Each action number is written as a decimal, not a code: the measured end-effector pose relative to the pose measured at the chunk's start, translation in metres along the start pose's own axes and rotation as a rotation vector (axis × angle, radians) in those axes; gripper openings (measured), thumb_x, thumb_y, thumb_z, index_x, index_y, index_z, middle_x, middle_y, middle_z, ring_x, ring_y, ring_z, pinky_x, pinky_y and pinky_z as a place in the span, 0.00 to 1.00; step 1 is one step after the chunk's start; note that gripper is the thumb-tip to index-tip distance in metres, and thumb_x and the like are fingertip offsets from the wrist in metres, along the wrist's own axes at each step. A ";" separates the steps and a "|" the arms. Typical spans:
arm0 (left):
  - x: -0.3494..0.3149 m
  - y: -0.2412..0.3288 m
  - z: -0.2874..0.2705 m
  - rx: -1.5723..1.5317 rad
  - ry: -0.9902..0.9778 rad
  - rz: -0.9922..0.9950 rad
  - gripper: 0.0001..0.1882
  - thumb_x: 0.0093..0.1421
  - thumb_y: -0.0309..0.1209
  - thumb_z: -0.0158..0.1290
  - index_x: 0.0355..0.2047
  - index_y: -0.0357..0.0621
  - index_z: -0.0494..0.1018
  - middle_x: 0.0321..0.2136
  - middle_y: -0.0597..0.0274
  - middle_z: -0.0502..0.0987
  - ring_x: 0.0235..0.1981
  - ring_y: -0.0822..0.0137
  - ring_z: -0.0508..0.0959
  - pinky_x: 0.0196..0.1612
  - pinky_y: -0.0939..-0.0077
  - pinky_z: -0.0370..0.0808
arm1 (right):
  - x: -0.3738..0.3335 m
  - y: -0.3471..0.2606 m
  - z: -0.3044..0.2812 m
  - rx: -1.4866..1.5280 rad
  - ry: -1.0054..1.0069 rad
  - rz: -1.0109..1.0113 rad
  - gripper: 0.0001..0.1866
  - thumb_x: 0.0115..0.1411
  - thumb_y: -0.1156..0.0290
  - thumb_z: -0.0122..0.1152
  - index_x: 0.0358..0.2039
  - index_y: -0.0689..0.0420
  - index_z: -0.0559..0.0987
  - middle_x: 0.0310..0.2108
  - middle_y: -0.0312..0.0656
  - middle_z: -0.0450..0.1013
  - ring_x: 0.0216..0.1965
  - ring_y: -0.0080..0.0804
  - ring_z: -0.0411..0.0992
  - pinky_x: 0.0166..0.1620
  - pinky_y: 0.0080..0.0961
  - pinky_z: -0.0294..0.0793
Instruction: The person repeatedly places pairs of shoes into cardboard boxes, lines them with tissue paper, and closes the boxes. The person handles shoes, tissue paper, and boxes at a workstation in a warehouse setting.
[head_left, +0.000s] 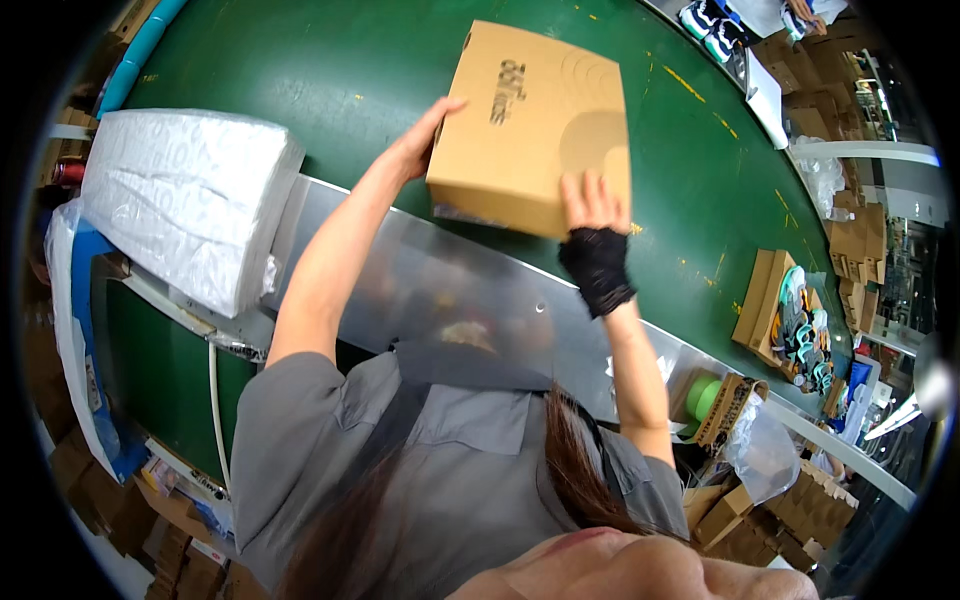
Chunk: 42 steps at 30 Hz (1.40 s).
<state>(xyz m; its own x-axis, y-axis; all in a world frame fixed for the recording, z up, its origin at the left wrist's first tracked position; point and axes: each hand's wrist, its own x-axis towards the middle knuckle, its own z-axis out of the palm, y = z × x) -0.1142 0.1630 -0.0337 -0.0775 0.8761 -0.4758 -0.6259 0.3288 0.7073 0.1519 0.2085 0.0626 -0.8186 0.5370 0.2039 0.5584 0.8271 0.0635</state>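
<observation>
A closed brown cardboard shoe box with dark print and a round pattern on its lid is over the green belt in front of me. My left hand grips its left side; the thumb shows at the lid's edge and the other fingers are mostly hidden. On the lid's near right corner lies my right hand, its fingers stretched out flat. A black band wraps that wrist. Whether the box rests fully on the belt or is slightly lifted, I cannot tell.
A white plastic-wrapped bundle stands at the left beside the metal ledge. At the right, an open carton sits by colourful shoes. Green tape is near my right elbow. Another person's hand and more shoes appear far right.
</observation>
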 end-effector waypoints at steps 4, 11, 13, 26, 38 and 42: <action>-0.050 0.048 0.030 -0.102 -0.011 0.009 0.38 0.47 0.57 0.47 0.51 0.41 0.62 0.46 0.53 0.67 0.45 0.61 0.68 0.47 0.67 0.65 | 0.030 0.011 -0.081 0.237 0.209 0.026 0.37 0.33 0.78 0.57 0.51 0.54 0.65 0.50 0.49 0.61 0.48 0.44 0.61 0.51 0.36 0.58; -0.200 0.053 -0.004 -0.197 0.262 0.436 0.31 0.53 0.51 0.44 0.47 0.38 0.64 0.39 0.56 0.71 0.38 0.68 0.72 0.39 0.76 0.70 | -0.033 -0.012 -0.051 0.389 0.422 0.070 0.26 0.49 0.79 0.54 0.50 0.61 0.63 0.52 0.54 0.58 0.52 0.50 0.59 0.53 0.36 0.60; -0.255 0.046 -0.021 -0.235 0.376 0.584 0.29 0.55 0.50 0.41 0.46 0.37 0.64 0.39 0.57 0.71 0.37 0.69 0.73 0.39 0.77 0.70 | -0.072 -0.016 -0.008 0.402 0.197 0.112 0.27 0.49 0.75 0.56 0.50 0.62 0.63 0.53 0.58 0.55 0.53 0.54 0.58 0.53 0.38 0.59; -0.481 -0.065 -0.059 -0.065 1.062 0.877 0.30 0.50 0.53 0.43 0.42 0.39 0.66 0.33 0.59 0.71 0.33 0.69 0.72 0.33 0.77 0.70 | -0.135 -0.064 0.072 0.666 0.107 0.121 0.33 0.43 0.68 0.63 0.51 0.58 0.62 0.57 0.54 0.51 0.56 0.50 0.55 0.55 0.47 0.54; -0.290 -0.117 -0.024 0.287 0.625 0.534 0.42 0.51 0.47 0.48 0.59 0.36 0.47 0.54 0.51 0.58 0.55 0.64 0.58 0.56 0.75 0.54 | -0.094 -0.140 -0.001 0.185 -0.006 -0.518 0.32 0.41 0.64 0.59 0.50 0.55 0.65 0.54 0.55 0.56 0.56 0.52 0.54 0.49 0.57 0.50; -0.281 -0.097 -0.003 0.400 0.513 0.389 0.37 0.54 0.48 0.45 0.60 0.43 0.49 0.54 0.56 0.60 0.51 0.67 0.63 0.53 0.76 0.57 | -0.125 -0.101 0.005 0.458 0.050 -0.458 0.46 0.29 0.65 0.66 0.52 0.64 0.59 0.54 0.59 0.53 0.58 0.52 0.52 0.53 0.58 0.47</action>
<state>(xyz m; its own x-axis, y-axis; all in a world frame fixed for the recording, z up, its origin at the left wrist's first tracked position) -0.0340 -0.1158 0.0303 -0.6482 0.7130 -0.2673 -0.1576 0.2178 0.9632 0.1973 0.0580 0.0260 -0.9467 0.1142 0.3011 0.0315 0.9634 -0.2663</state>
